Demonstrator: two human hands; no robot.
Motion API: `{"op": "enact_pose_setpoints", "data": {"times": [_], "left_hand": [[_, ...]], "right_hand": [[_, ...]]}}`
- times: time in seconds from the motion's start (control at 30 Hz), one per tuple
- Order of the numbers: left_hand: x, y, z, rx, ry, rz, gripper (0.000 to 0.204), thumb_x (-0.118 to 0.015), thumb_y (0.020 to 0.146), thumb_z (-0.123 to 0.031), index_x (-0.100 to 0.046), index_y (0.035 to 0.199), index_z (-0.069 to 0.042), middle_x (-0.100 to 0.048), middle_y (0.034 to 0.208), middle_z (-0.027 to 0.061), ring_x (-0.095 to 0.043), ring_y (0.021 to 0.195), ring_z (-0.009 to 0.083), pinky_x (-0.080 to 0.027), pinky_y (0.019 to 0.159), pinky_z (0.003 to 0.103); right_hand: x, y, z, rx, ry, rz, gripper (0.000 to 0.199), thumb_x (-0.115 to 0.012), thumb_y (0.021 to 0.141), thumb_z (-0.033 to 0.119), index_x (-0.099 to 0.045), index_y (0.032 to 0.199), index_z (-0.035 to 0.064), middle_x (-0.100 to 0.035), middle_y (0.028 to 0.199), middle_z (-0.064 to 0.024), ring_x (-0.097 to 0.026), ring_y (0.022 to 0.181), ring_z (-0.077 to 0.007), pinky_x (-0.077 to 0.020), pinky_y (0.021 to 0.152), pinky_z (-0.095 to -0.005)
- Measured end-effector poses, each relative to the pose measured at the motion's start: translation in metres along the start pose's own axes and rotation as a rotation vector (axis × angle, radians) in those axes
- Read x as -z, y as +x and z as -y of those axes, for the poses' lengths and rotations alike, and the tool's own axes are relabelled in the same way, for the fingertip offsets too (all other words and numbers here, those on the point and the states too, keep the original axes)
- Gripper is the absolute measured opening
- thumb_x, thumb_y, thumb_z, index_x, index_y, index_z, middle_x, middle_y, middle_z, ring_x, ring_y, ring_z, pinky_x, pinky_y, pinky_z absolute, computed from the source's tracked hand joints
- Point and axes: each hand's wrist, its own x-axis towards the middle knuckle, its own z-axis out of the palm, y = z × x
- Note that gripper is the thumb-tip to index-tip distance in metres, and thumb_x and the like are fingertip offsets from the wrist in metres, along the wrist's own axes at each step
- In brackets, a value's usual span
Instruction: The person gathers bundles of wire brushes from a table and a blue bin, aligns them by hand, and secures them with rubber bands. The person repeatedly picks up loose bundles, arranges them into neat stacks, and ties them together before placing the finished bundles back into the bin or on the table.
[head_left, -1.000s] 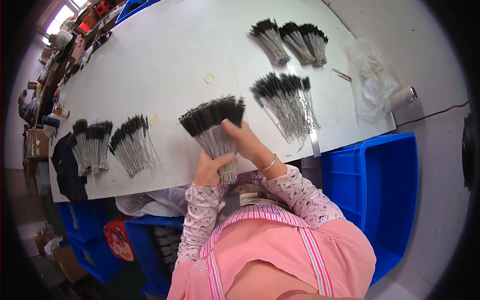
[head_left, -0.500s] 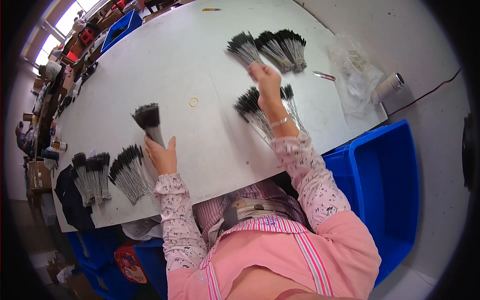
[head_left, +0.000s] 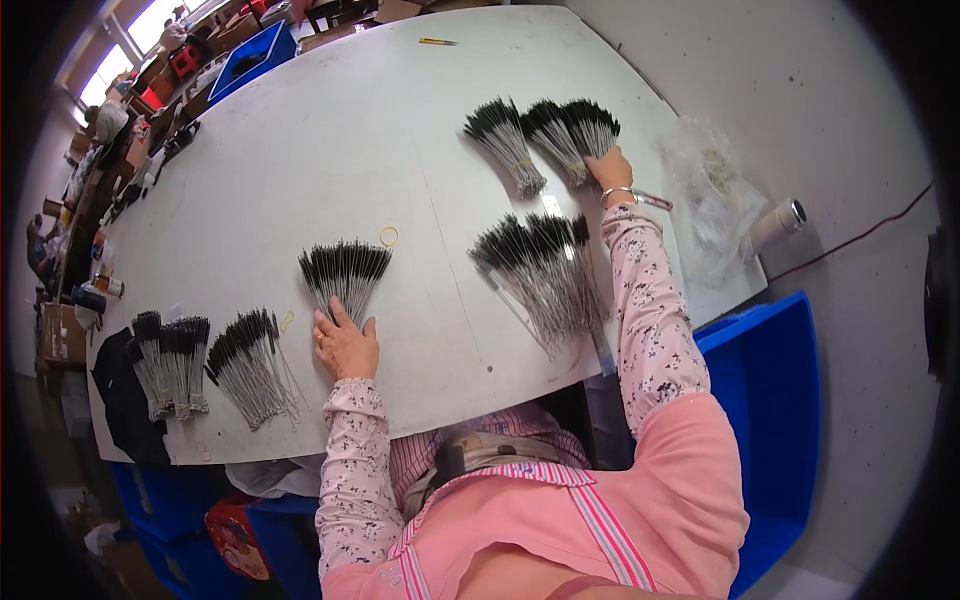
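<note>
My left hand (head_left: 347, 348) is over the handle ends of a fanned bunch of small wire-handled brushes (head_left: 346, 268), its fingers and thumb around the wires. The black bristle tips point away from me. At the far right, my right hand (head_left: 611, 170) grips the lower end of a brush bundle (head_left: 592, 125). Two banded bundles lie beside it: a middle one (head_left: 553, 140) and a left one (head_left: 505, 145). Nearer me, a loose pile of brushes (head_left: 540, 270) spreads left of my right forearm. A yellow rubber band (head_left: 389, 236) lies just beyond the fanned bunch.
More brush bundles (head_left: 170, 365) and a loose pile (head_left: 250, 370) lie at the table's left. Snips (head_left: 653, 201), a clear plastic bag (head_left: 705, 190) and a roll (head_left: 777, 228) are at the right. A blue bin (head_left: 765, 420) stands beside the table; a yellow cutter (head_left: 438, 42) lies far off.
My left hand has lowered its brush bunch, which now lies fanned on the table. My right hand has moved right, from the left far bundle to the rightmost one. The view has shifted slightly.
</note>
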Motion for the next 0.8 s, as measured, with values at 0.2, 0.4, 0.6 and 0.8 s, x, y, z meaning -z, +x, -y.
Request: {"op": "enact_pose_setpoints", "data": {"times": [0.2, 0.4, 0.6, 0.8], "left_hand": [[-0.005, -0.001, 0.005, -0.005, 0.039, -0.070, 0.074, -0.062, 0.081, -0.042, -0.028, 0.140, -0.012, -0.031, 0.137, 0.0211, -0.037, 0.123, 0.0365, -0.037, 0.094, 0.049], [-0.004, -0.001, -0.006, -0.023, 0.020, -0.062, 0.074, -0.062, 0.081, -0.041, -0.029, 0.139, -0.011, -0.031, 0.138, 0.0218, -0.037, 0.123, 0.0366, -0.038, 0.093, 0.048], [0.004, -0.002, -0.004, 0.011, -0.070, -0.009, 0.080, -0.063, 0.079, -0.046, -0.027, 0.141, -0.011, -0.028, 0.139, 0.0231, -0.032, 0.126, 0.0382, -0.032, 0.098, 0.050], [0.021, -0.005, 0.011, -0.025, -0.303, -0.201, 0.094, -0.064, 0.074, -0.058, -0.024, 0.142, -0.007, -0.026, 0.144, 0.0229, -0.028, 0.131, 0.0350, -0.026, 0.104, 0.050]], "right_hand": [[-0.014, 0.011, -0.005, 0.033, 0.067, -0.106, 0.046, -0.065, 0.068, 0.030, -0.058, 0.096, -0.0057, -0.065, 0.092, -0.0244, -0.064, 0.084, -0.0365, -0.0501, 0.078, -0.0423], [0.012, 0.030, -0.005, -0.400, 1.636, -0.160, 0.018, -0.066, 0.069, 0.011, -0.055, 0.076, -0.0011, -0.057, 0.072, -0.0108, -0.057, 0.054, -0.0247, -0.0484, 0.050, -0.0358], [0.081, -0.028, 0.051, 0.016, 2.191, 0.518, 0.035, -0.068, 0.078, 0.024, -0.049, 0.097, 0.0019, -0.059, 0.091, -0.0192, -0.059, 0.069, -0.0263, -0.0518, 0.055, -0.0355], [0.135, -0.178, 0.144, 0.135, 2.239, 1.126, 0.038, -0.056, 0.089, 0.031, -0.050, 0.106, -0.0023, -0.060, 0.094, -0.0217, -0.061, 0.073, -0.0251, -0.0532, 0.059, -0.0335]]}}
